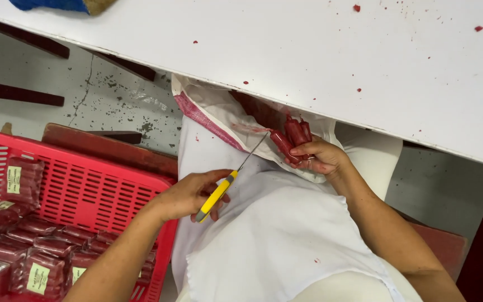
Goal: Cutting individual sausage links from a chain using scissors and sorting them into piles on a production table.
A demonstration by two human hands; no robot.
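Below, left hand [188, 196] grips yellow-handled scissors [219, 193]; right hand [317, 156] clutches red sausage-shaped packets [293, 137].

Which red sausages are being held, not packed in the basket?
The loose dark red sausages gripped in the right hand under the white table. The others lie wrapped with labels in the red basket.

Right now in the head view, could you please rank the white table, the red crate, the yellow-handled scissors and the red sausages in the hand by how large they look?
1. White table
2. Red crate, cut off by the frame
3. Yellow-handled scissors, including the blades
4. Red sausages, though they are partly hidden by the right hand
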